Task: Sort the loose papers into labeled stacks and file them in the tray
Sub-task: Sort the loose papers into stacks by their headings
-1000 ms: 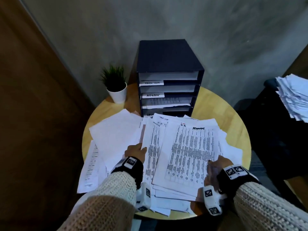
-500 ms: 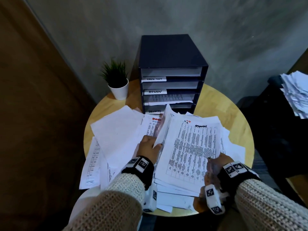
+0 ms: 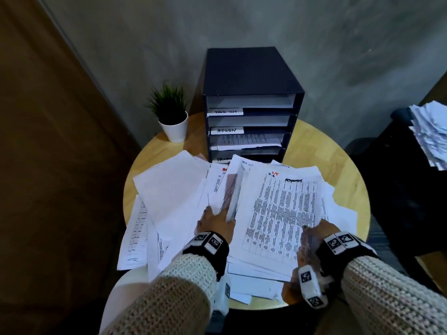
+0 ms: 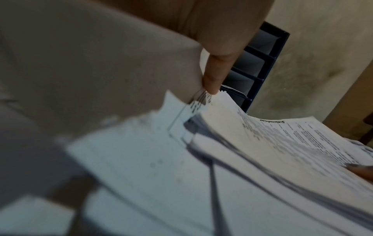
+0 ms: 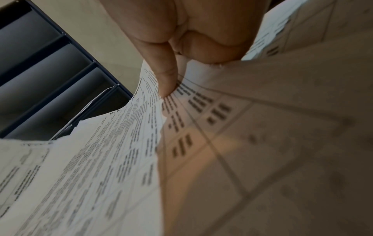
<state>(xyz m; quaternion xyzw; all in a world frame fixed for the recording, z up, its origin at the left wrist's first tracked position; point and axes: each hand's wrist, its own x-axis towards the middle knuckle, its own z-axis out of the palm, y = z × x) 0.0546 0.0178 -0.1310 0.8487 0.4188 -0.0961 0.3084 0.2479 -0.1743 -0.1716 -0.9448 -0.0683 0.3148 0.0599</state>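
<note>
Loose papers [image 3: 174, 189] lie spread over the round wooden table [image 3: 338, 170]. On top of the heap is a printed table sheet [image 3: 283, 213]. My left hand [image 3: 216, 220] pinches the left edge of a few sheets and holds a raised sheet [image 3: 229, 197] up on edge; a finger [image 4: 214, 75] presses on that paper. My right hand [image 3: 314, 232] grips the heap's lower right corner, thumb [image 5: 163, 71] on the printed sheet [image 5: 101, 159]. The dark blue file tray [image 3: 251, 71] stands behind the papers, with an ADMIN label [image 3: 226, 130]; one slot holds paper.
A small potted plant [image 3: 173, 117] stands left of the tray. Another pile of white papers [image 3: 430, 134] rests on dark furniture to the right. A grey wall is behind the table and a brown panel to the left.
My left hand has moved right from the flat sheets to the heap's left edge and lifted a sheet up on edge. The right hand has kept its hold.
</note>
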